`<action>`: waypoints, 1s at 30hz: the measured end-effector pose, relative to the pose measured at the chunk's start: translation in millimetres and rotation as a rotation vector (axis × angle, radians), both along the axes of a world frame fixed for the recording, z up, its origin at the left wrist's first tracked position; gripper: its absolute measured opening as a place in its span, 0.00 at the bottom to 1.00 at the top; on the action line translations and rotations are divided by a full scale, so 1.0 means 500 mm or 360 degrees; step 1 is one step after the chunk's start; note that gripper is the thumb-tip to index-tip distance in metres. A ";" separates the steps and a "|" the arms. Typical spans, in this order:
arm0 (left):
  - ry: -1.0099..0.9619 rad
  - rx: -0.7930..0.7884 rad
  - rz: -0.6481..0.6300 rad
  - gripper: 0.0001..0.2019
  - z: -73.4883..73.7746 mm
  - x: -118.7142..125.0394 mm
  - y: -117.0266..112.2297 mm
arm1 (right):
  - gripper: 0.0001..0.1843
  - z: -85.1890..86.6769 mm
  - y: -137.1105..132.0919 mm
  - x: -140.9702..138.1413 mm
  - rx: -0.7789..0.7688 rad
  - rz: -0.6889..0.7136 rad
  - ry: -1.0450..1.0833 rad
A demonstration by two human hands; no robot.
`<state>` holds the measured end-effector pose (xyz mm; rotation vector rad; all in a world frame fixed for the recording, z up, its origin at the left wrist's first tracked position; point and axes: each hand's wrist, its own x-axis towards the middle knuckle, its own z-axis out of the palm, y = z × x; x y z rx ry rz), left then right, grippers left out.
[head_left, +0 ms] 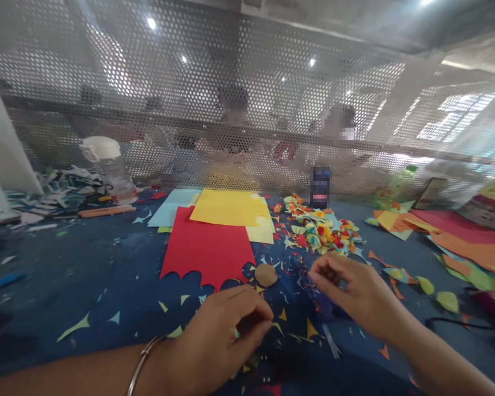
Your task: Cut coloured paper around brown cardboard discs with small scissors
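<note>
Pinch softly on the near side of the red paper (208, 245): left hand (226, 333) and right hand (352, 289) have tips together, on what I can't tell.

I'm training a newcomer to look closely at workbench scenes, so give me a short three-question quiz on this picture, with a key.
1. Multiple choice: What circles the wrist behind the camera wearer's left hand?
A. A black strap watch
B. A thin silver-coloured bangle
C. A red string bracelet

2. True or false: The rectangular yellow paper sheet partly covers the red paper sheet with the scalloped lower edge.

3. Fill in the colour: The clear, see-through bottle on the left side of the table has a ____ lid.

Key: 1. B. 2. True. 3. White.
</note>
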<state>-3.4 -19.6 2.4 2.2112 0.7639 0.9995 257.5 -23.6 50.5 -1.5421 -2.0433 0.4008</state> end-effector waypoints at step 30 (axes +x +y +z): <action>0.0072 0.0527 0.0049 0.04 0.018 -0.002 -0.005 | 0.10 -0.054 -0.069 -0.097 -0.0171 0.0429 0.0505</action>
